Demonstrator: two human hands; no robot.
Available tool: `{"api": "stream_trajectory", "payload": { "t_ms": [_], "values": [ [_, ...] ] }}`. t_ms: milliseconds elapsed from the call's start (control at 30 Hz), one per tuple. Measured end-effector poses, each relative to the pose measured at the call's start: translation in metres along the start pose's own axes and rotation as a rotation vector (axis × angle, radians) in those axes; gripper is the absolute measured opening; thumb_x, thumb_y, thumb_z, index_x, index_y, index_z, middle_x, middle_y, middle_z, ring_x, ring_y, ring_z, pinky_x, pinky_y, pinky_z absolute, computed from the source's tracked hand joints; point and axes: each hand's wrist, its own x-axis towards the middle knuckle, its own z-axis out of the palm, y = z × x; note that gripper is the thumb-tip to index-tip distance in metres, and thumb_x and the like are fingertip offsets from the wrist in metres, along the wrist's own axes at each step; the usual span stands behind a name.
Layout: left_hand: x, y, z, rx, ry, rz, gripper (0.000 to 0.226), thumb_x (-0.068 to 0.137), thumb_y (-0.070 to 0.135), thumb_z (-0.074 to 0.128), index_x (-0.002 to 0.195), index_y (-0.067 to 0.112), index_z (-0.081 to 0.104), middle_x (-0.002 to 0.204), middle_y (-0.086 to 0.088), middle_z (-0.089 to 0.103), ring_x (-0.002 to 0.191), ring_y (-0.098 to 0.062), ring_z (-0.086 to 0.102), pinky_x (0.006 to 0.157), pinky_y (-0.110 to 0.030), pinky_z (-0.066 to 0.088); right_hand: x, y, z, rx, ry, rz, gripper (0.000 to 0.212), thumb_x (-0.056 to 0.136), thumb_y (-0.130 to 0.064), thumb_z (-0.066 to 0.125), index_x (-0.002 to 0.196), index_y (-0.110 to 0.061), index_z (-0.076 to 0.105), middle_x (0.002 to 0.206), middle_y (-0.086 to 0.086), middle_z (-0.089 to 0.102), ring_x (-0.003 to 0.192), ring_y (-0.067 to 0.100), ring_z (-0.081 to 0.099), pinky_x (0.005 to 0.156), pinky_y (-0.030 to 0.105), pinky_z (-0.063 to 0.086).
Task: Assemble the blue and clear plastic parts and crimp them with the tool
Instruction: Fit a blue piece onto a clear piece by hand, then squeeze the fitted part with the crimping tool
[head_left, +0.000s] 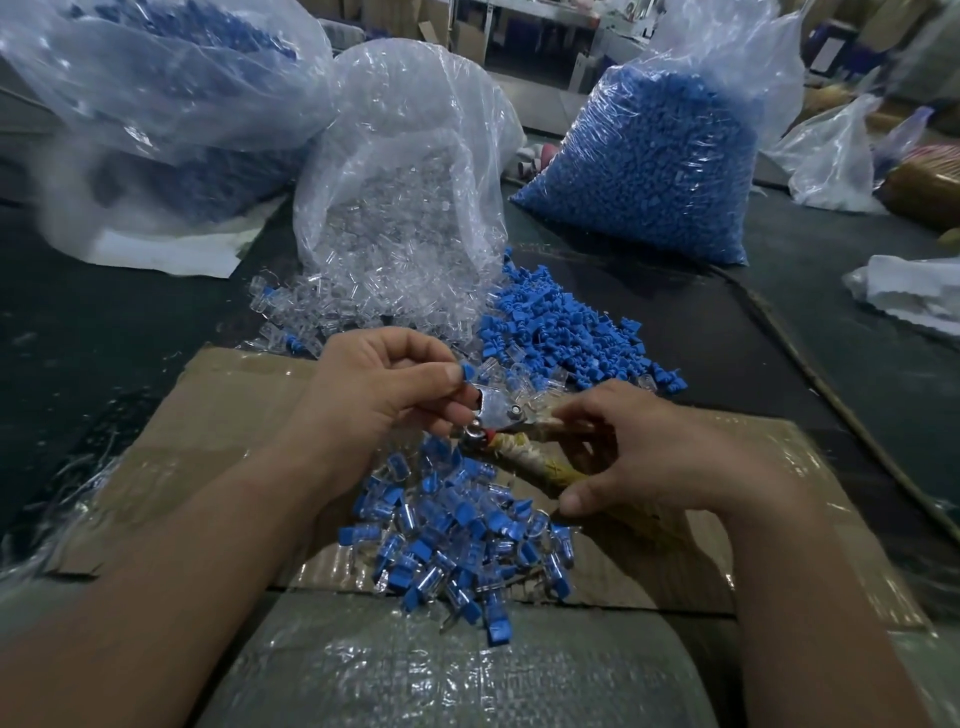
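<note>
Blue part: pinched at the fingertips of the left grip, thumb and fingers curled round it, held right at the metal head of the crimp tool. Cannot tell whether a clear piece is already fitted to it.

Crimp tool: head points toward the left grip; its 2 handles are wrapped in pale cloth and yellowish tape. Right grip is closed round the handles, thumb underneath, fingers over the top. How far the tool's jaws stand apart: cannot tell.

Both grips are raised above a heap of assembled blue-and-clear pieces, which lies on a taped sheet of cardboard.

Beyond the cardboard, on the dark bench:
- loose blue parts in a pile, just behind the grips, a little to the right;
- loose clear parts spilling from the mouth of an open clear bag, to the left of the blue pile and touching it;
- a full bag of blue parts, farther back on the right;
- another large bag with blue contents, back left, blurred.

Nearest the camera: a woven, plastic-covered sack, under the cardboard's near edge.
</note>
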Motion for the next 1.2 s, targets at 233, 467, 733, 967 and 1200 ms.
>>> {"api": "stream_trajectory", "payload": {
  "t_ms": [233, 467, 733, 967, 1200],
  "values": [
    [0.001, -0.002, 0.0, -0.046, 0.013, 0.008, 0.005, 0.063, 0.009, 0.065, 0.069, 0.008, 0.064, 0.068, -0.016, 0.07, 0.057, -0.019, 0.068, 0.047, -0.019, 0.052, 0.002, -0.011, 0.004, -0.132, 0.099, -0.021, 0.057, 0.064, -0.045, 0.076, 0.114, -0.033, 0.052, 0.09, -0.021, 0.039, 0.083, 0.002, 0.039, 0.07, 0.026, 0.037],
    [0.002, -0.003, 0.0, -0.063, 0.02, 0.011, 0.014, 0.063, 0.007, 0.061, 0.076, 0.003, 0.057, 0.068, -0.016, 0.07, 0.057, -0.019, 0.068, 0.047, -0.019, 0.052, 0.01, -0.021, 0.016, -0.263, 0.284, -0.005, 0.013, 0.076, -0.025, 0.061, 0.088, -0.025, 0.057, 0.084, -0.006, 0.05, 0.077, 0.011, 0.048, 0.068, 0.033, 0.047],
    [0.002, -0.003, -0.001, -0.069, 0.068, 0.088, 0.013, 0.065, 0.009, 0.06, 0.078, 0.005, 0.057, 0.066, -0.011, 0.07, 0.057, -0.016, 0.068, 0.048, -0.018, 0.051, 0.012, -0.009, 0.014, -0.156, 0.45, -0.041, 0.018, 0.077, -0.019, 0.059, 0.087, -0.026, 0.046, 0.08, -0.012, 0.038, 0.072, 0.006, 0.037, 0.056, 0.022, 0.03],
    [0.002, -0.002, 0.003, -0.048, 0.101, 0.138, 0.013, 0.066, 0.01, 0.059, 0.078, 0.006, 0.057, 0.065, -0.008, 0.07, 0.057, -0.015, 0.067, 0.049, -0.018, 0.052, 0.007, -0.015, 0.013, 0.095, 0.568, -0.132, 0.028, 0.072, -0.013, 0.061, 0.09, -0.028, 0.045, 0.078, -0.015, 0.047, 0.07, 0.005, 0.045, 0.055, 0.023, 0.031],
    [0.0, -0.001, 0.003, -0.035, 0.129, 0.201, 0.006, 0.077, 0.002, 0.057, 0.08, 0.007, 0.056, 0.067, -0.004, 0.071, 0.059, -0.013, 0.067, 0.051, -0.017, 0.052, 0.007, -0.025, 0.019, 0.135, 0.485, -0.193, 0.032, 0.073, -0.013, 0.061, 0.096, -0.028, 0.044, 0.092, -0.01, 0.046, 0.084, 0.009, 0.045, 0.064, 0.027, 0.034]
  ]
}}
